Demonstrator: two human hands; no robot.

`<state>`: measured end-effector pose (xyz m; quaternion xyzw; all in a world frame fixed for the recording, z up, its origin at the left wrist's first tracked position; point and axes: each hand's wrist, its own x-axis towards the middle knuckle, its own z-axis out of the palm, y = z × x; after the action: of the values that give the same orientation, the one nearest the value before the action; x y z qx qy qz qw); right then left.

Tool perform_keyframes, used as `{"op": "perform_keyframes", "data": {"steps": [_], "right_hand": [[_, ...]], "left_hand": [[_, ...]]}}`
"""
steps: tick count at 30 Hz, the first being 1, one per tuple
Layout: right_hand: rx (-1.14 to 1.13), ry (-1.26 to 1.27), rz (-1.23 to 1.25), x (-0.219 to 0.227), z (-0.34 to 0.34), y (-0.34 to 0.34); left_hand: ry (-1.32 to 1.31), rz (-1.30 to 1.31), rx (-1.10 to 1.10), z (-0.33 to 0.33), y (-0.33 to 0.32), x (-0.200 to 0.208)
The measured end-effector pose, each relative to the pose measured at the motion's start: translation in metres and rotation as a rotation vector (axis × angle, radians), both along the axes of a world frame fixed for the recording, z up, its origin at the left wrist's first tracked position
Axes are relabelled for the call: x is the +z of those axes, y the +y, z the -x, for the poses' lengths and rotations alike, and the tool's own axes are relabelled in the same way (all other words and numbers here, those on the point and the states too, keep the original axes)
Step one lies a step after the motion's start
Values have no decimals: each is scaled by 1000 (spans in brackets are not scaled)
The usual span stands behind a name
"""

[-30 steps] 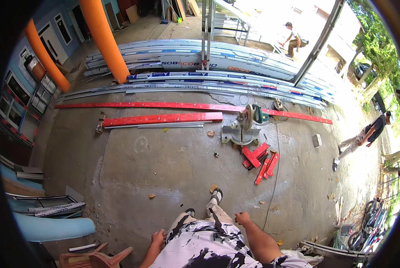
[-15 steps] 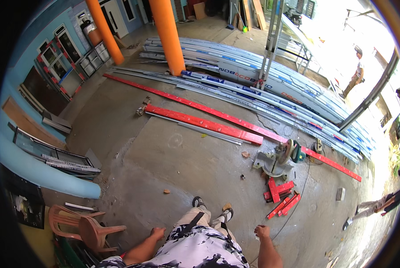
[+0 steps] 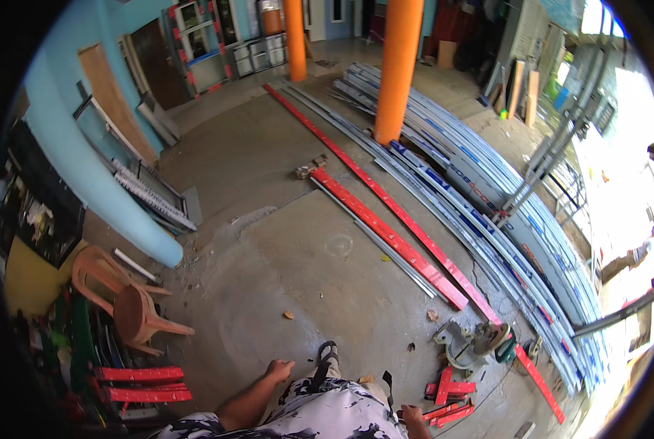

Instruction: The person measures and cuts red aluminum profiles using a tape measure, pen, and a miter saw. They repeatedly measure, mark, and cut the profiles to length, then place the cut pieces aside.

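Observation:
I am standing on the concrete floor (image 3: pixel 268 271). My left hand (image 3: pixel 279 370) hangs in front of my left leg, its fingers curled in, and nothing shows in it. My right hand (image 3: pixel 412 415) is low by my right side, partly at the lower edge. Its fingers are closed, and I cannot make out what they hold, if anything. Closest to the right hand lie several short red profile pieces (image 3: pixel 447 389) in a small pile. Beyond them a mitre saw (image 3: pixel 473 344) sits across a long red profile (image 3: pixel 392 197).
Bundled metal profiles (image 3: pixel 488 175) fill the right, beside an orange column (image 3: pixel 395 80). A wide red profile (image 3: pixel 389 238) lies ahead, with a wooden block (image 3: pixel 311 167) at its far end. A plastic chair (image 3: pixel 133 307), red strips (image 3: pixel 144 384) and a blue column (image 3: pixel 85 175) are leftward.
My view has swung to the left, so the saw and profiles sit farther right and lower. Red strips by the chair have come into view. My left hand is farther forward, my right hand lower.

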<state>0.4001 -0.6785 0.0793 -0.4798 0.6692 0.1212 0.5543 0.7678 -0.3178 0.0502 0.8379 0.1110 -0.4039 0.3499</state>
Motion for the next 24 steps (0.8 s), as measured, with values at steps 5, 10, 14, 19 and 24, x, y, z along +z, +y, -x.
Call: {"op": "perform_keyframes", "data": {"steps": [5, 10, 14, 19, 24], "right_hand": [[165, -41, 13, -30, -31, -92], [478, -42, -104, -55, -82, -176], [632, 1, -128, -75, -131, -226], [689, 34, -74, -96, -183, -289], [770, 10, -62, -117, -239, -304]], "left_hand": [[-254, -109, 25, 19, 21, -6], [-563, -353, -349, 98, 52, 6], [-151, -365, 134, 211, 49, 19], [156, -479, 178, 380, 13, 27], [384, -342, 694, 483, -26, 47]]}}
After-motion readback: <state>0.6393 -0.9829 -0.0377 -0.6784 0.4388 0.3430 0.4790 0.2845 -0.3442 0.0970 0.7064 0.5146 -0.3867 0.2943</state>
